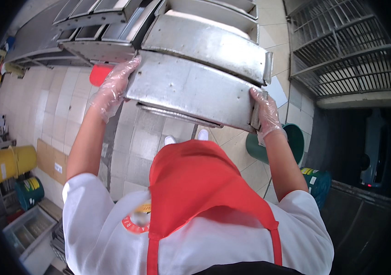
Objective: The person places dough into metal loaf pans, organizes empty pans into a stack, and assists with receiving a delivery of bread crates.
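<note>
A long, dented metal loaf tin (191, 87) spans the space between my two hands, its plain side facing me. My left hand (113, 87), in a clear plastic glove, is closed around the tin's left end. At the right end, my right hand (267, 112), gloved the same way, grips the metal edge with the thumb on the near side. Directly behind stands another metal tin (204, 43), with more tins and pale insides beyond it. Below the held tin a further metal rim (177, 113) shows; whether it is joined to it I cannot tell.
More metal tins (108, 30) stand on a rack at far left, beside a red container (98, 75). A green bin (299, 143) is beneath my right forearm. Slatted metal racking (342, 50) rises at far right. A yellow bucket (14, 162) sits at left on the tiled floor.
</note>
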The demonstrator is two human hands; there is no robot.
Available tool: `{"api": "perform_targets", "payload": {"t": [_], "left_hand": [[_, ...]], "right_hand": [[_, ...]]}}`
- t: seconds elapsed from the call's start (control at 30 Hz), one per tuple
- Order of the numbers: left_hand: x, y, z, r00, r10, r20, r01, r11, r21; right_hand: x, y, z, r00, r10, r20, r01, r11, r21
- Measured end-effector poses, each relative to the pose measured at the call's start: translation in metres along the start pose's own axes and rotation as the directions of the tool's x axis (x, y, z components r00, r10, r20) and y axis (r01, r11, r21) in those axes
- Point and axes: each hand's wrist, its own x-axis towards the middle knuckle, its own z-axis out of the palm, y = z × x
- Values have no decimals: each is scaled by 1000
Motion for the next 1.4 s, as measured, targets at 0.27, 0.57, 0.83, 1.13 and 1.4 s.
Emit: {"api": "perform_targets", "payload": {"t": [0.27, 0.57, 0.83, 1.13, 1.4], "left_hand": [[36, 57, 21, 976, 207, 73, -219, 884, 413], [46, 52, 6, 905, 386, 179, -410, 675, 613], [-42, 60, -12, 890, 446, 98, -432, 753, 496], [-256, 18, -119, 879, 318, -355, -301, 948, 104], [-363, -108, -273, 606, -40, -794, -192, 962, -195]], "right_hand": [[44, -27, -27, 996, 20, 89, -18, 1000, -21], [27, -50, -13, 988, -149, 27, 135, 785, -604], [-44, -72, -26, 948, -309, -78, 226, 824, -519], [-147, -166, 52, 860, -504, 77, 495, 790, -363], [-168, -196, 376, 529, -548, 648, 834, 475, -280]]}}
